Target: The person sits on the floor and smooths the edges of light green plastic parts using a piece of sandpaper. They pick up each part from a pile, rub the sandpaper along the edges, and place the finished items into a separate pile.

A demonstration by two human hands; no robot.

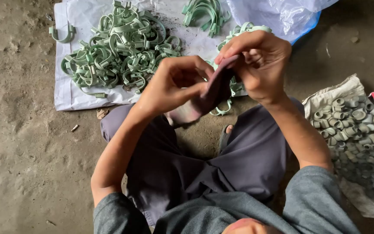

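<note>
Bare floor (18, 143) is left open at the left, while passage ahead is blocked by heaped green clips (117, 52) and, rightward, by piled grey caps (356, 130).

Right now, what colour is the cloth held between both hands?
Dusky pinkish-purple cloth, pinched by the left hand and right hand; head view.

Soft, even daylight falls on my hands (221, 78), slightly motion-blurred, with dim shadow at the lower right of the frame.
</note>
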